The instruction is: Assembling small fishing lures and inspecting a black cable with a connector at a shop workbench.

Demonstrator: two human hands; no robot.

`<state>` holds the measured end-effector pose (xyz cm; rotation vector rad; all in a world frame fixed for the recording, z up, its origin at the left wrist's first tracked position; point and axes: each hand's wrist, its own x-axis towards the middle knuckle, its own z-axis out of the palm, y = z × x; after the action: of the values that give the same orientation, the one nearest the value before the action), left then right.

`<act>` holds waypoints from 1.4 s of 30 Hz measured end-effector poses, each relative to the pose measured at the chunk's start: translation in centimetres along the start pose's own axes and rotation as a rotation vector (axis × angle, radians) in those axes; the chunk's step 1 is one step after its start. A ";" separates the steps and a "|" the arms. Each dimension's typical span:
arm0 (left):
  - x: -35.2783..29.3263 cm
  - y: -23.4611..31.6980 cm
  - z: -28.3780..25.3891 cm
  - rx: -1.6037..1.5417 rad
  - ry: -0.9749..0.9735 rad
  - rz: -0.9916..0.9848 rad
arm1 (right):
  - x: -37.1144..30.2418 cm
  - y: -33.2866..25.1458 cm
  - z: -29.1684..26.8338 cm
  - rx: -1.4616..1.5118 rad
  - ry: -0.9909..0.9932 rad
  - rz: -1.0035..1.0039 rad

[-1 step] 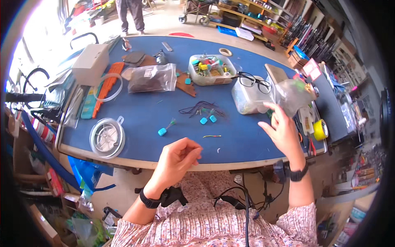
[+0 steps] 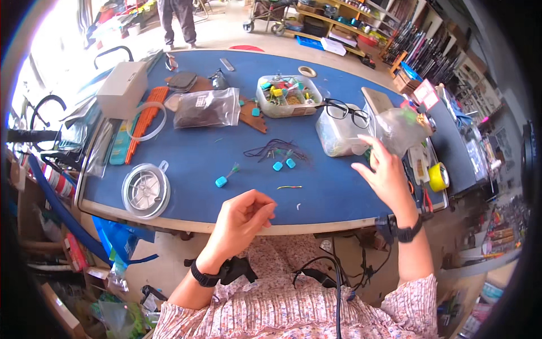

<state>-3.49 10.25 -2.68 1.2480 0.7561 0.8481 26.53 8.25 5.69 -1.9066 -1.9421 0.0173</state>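
My left hand (image 2: 241, 221) hovers over the table's near edge with fingers curled and thumb pressed against them; anything in that pinch is hidden. To the right, my right hand (image 2: 387, 179) is raised with thumb and index finger apart. It is nearest a translucent plastic box (image 2: 334, 135), on which black-framed glasses (image 2: 345, 112) rest, and a clear plastic bag (image 2: 402, 131). Between the hands lies a short yellow-and-red strand (image 2: 289, 187). Beyond it are two small turquoise blocks (image 2: 284, 164) and a tangle of dark cords (image 2: 271, 148). Another turquoise block (image 2: 221, 181) sits left of them.
A spool of clear line (image 2: 145, 191) lies at the left, near orange strips (image 2: 148, 124) and a white box (image 2: 122, 89). Farther back are a bag of dark material (image 2: 206, 107) and a compartment box (image 2: 288, 96). Yellow tape (image 2: 438, 177) stands at the right edge.
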 end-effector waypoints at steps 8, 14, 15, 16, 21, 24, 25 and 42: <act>0.0 0.2 -0.1 0.025 0.002 0.020 | 2.9 -0.1 0.8 -0.089 0.019 -0.094; 0.0 -0.1 -0.2 0.047 0.008 -0.010 | 3.2 -0.9 -1.3 0.447 -0.064 0.052; 0.0 -0.2 -0.2 0.049 0.017 -0.002 | 3.0 -1.5 -1.4 0.657 -0.148 0.147; 0.0 -0.1 -0.1 0.058 0.032 0.032 | 2.9 -2.2 -1.4 0.841 -0.216 0.272; 0.0 1.0 2.0 -0.086 0.082 0.265 | 0.9 -8.3 0.2 0.932 -0.601 -0.025; 0.1 1.3 4.0 -0.454 -0.094 0.326 | 0.9 -10.7 1.4 0.604 -0.369 -0.487; 0.1 1.3 4.2 -0.531 -0.103 0.328 | 0.9 -10.9 1.5 0.619 -0.311 -0.580; -0.1 -0.7 1.7 0.112 0.015 0.176 | 13.5 -3.7 -2.5 0.555 -0.477 -0.390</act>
<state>-1.94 9.29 -3.06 1.4246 0.7209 0.9699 24.11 20.32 12.87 -1.2120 -2.2609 0.8678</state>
